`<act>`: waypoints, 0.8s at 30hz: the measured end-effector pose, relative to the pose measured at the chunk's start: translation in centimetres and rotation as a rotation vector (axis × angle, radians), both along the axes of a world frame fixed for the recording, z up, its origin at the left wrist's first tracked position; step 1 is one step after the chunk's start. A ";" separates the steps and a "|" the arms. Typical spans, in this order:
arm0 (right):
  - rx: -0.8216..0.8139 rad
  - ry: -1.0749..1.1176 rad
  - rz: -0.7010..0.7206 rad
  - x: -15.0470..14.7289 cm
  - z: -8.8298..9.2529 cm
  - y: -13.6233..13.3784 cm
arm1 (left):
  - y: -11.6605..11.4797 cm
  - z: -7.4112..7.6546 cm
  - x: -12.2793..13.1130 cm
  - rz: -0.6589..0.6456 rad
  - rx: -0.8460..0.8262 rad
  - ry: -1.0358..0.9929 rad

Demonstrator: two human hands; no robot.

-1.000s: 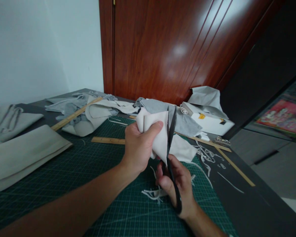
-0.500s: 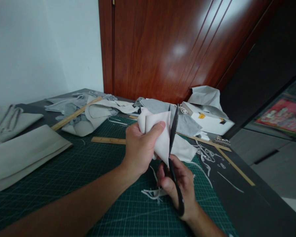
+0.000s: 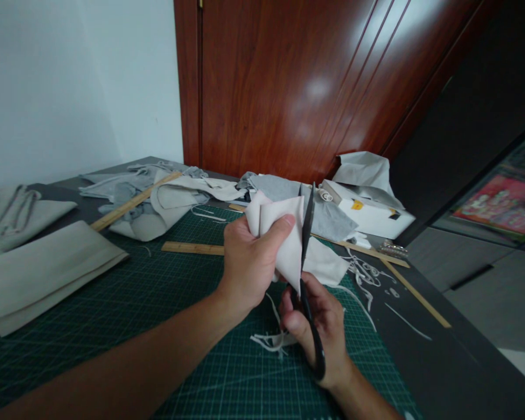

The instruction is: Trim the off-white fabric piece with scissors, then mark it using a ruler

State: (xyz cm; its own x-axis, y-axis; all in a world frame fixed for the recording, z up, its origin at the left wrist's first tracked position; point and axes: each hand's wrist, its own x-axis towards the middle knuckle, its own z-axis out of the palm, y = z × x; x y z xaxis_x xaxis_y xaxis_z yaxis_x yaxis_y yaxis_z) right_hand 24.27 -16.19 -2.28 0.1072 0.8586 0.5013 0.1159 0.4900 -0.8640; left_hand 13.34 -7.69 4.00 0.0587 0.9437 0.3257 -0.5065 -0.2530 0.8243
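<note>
My left hand [image 3: 251,259] pinches a folded piece of white fabric [image 3: 286,239], thumb on its near face, held up above the cutting mat. In my right hand [image 3: 321,326] is a pair of black-handled scissors [image 3: 307,245], blades pointing up along the fabric's right edge. The fabric's lower corner sits by the scissors' pivot; whether the blades bite into it I cannot tell. Below the hands, thin white fabric strips [image 3: 269,343] lie on the green cutting mat [image 3: 214,379]. Another white fabric piece [image 3: 326,262] rests behind my right hand.
Folded cream fabric [image 3: 48,274] lies at left. Wooden rulers [image 3: 192,248] cross the mat and table. Grey and white cloth [image 3: 135,198] is heaped at the back. A white box [image 3: 376,213] stands back right, with tangled cord scraps [image 3: 367,274] before it.
The left hand and fabric have shifted very slightly to the right, and the scissor blades look a little closer together. Everything else stays as it was.
</note>
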 end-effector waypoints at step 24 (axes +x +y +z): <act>0.016 -0.055 -0.078 -0.1 0.4 0.0 | -0.1 0.2 0.0 0.016 0.001 0.039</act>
